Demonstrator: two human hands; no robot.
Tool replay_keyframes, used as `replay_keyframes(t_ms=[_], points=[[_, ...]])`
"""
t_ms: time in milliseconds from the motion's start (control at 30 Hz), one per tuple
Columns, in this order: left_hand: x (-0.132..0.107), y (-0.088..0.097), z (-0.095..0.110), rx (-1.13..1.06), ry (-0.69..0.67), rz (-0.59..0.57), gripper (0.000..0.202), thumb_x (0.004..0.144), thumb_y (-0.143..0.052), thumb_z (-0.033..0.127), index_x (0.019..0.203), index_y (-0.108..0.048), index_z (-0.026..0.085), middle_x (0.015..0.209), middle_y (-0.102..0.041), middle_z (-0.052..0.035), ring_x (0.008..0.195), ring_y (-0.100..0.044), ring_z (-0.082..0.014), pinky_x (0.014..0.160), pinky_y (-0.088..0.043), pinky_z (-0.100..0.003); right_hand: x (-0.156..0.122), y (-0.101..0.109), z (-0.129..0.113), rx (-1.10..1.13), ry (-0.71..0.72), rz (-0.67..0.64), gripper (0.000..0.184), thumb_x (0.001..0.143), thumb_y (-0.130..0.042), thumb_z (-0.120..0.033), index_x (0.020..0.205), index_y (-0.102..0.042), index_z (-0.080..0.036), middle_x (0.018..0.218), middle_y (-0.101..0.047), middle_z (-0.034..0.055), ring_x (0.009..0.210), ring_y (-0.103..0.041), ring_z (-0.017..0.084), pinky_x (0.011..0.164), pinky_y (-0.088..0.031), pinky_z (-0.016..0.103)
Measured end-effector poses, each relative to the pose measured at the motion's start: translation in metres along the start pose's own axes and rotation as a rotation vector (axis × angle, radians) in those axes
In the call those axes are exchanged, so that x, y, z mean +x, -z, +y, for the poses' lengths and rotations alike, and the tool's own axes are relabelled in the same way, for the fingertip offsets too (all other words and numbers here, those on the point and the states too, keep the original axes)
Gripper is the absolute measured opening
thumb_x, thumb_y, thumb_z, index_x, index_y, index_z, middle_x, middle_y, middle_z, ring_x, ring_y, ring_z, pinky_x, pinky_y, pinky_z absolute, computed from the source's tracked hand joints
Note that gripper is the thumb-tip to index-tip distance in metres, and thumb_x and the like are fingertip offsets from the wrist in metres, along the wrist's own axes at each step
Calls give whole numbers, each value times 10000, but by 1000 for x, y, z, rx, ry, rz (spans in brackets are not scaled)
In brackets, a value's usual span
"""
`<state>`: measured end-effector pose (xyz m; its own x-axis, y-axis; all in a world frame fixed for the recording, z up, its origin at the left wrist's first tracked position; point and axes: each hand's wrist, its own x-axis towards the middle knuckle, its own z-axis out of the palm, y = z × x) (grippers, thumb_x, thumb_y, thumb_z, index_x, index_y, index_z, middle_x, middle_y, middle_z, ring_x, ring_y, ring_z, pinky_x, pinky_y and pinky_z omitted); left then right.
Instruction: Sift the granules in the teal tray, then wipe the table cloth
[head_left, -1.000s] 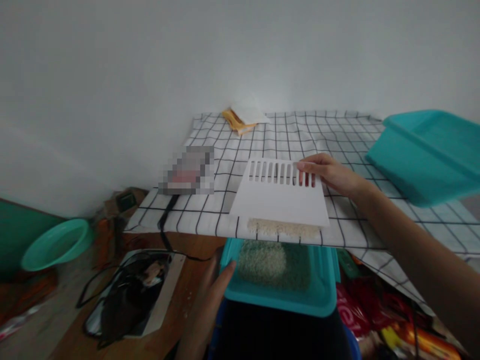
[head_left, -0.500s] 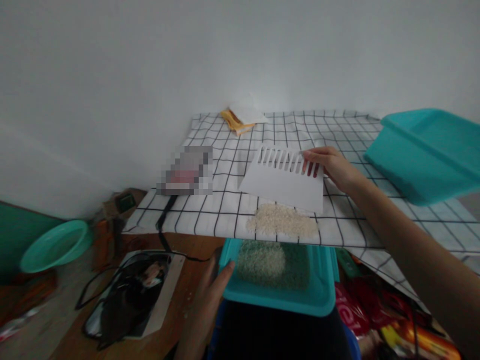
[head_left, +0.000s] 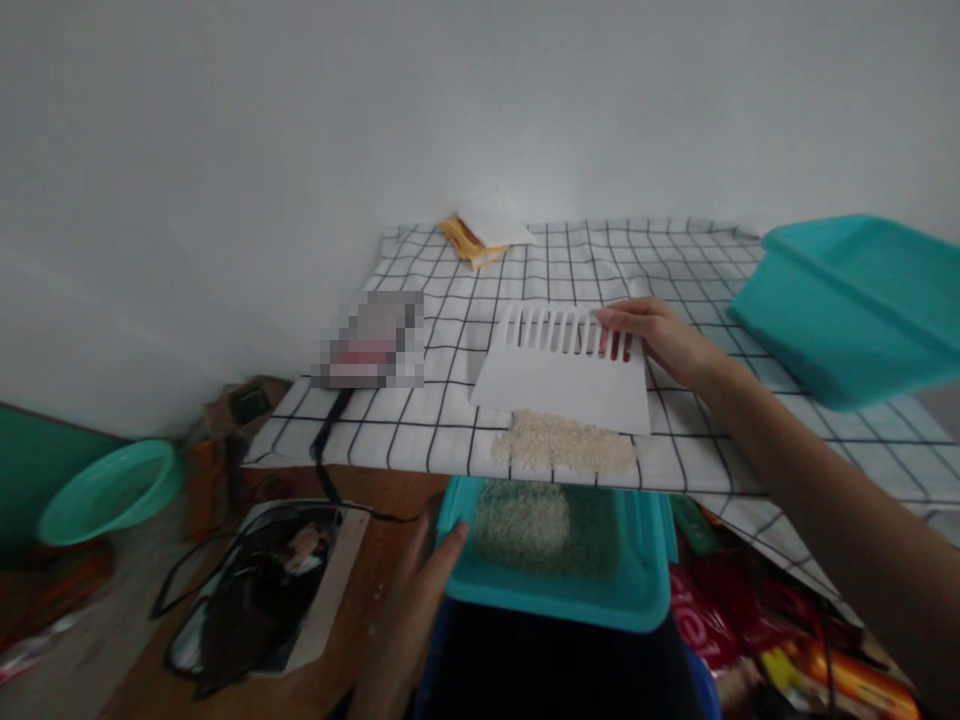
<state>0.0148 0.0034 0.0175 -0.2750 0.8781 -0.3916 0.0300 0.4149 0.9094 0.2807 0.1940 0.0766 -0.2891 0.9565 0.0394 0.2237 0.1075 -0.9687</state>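
Note:
My right hand (head_left: pixel 660 335) pinches the slotted top edge of a flat white plastic board (head_left: pixel 562 380) at its right end. The board leans over the checked cloth, with its lower edge close against a heap of rice (head_left: pixel 562 442) near the table's front edge. Just below that edge, a teal plastic tub (head_left: pixel 555 602) has loose rice (head_left: pixel 525 520) in it, mostly toward its left. My left hand (head_left: pixel 424 580) is closed on the tub's left rim, the thumb over the top and the other fingers largely hidden.
On the checked tablecloth (head_left: pixel 660 270), a large teal bin (head_left: pixel 855 310) stands at the right. A yellow and white packet (head_left: pixel 484 235) lies at the back; a blurred-out object (head_left: pixel 371 340) sits left. A black bag (head_left: pixel 259 590) and a green basin (head_left: pixel 112 492) are on the floor.
My right hand has brought the board slightly toward me and left, so its lower edge now meets the back of the rice heap. My left hand and the tub look unmoved.

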Motion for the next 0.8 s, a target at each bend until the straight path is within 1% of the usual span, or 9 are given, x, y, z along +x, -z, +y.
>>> replay_keyframes(t_ms=[167,267,367,467,567,667,800], points=[[2,1,-2,6,1,3,485,793,-639,534,1163,-678,223,1102,-763,-68,1088,-697,-312,814,-585,-335,-1,0,2,36,1,-48,397,774,-725,-581,667,-617,-214,631,-614,23,559,-503,152,534,-374,299],[3,2,-4,11,8,9,494,783,-654,537,1161,-680,220,1111,-759,-81,1110,-688,-314,848,-581,-354,-1,-1,1,40,-6,-58,394,775,-723,-572,658,-612,-213,621,-608,16,546,-495,144,527,-367,293],[5,3,-6,8,7,4,482,783,-647,557,1141,-691,236,1127,-755,-76,1130,-679,-321,869,-577,-364,-2,-1,0,35,-16,-74,395,784,-714,-573,655,-606,-216,620,-610,19,547,-504,147,537,-378,298],[7,4,-9,5,9,9,486,763,-668,543,1144,-694,242,1125,-756,-75,1141,-673,-339,886,-574,-380,-3,-1,-2,26,-15,-83,402,787,-713,-580,653,-610,-215,616,-610,22,551,-510,149,544,-389,299],[10,6,-13,2,10,12,486,749,-681,518,1141,-690,231,1123,-755,-84,1133,-676,-347,887,-573,-390,-3,-2,-3,22,-7,-81,411,776,-719,-590,653,-622,-210,609,-610,20,547,-510,145,525,-385,288],[12,7,-17,2,31,19,494,755,-677,496,1164,-672,218,1147,-748,-91,1127,-683,-329,886,-570,-377,-4,-2,-3,19,11,-87,418,775,-722,-587,639,-620,-204,589,-605,16,533,-506,139,510,-381,278],[14,8,-22,-6,67,13,576,747,-688,542,1221,-643,218,1159,-747,-90,1142,-680,-329,843,-585,-369,-5,-2,-5,0,30,-130,426,796,-705,-587,638,-631,-198,585,-610,13,521,-508,131,511,-387,273]])
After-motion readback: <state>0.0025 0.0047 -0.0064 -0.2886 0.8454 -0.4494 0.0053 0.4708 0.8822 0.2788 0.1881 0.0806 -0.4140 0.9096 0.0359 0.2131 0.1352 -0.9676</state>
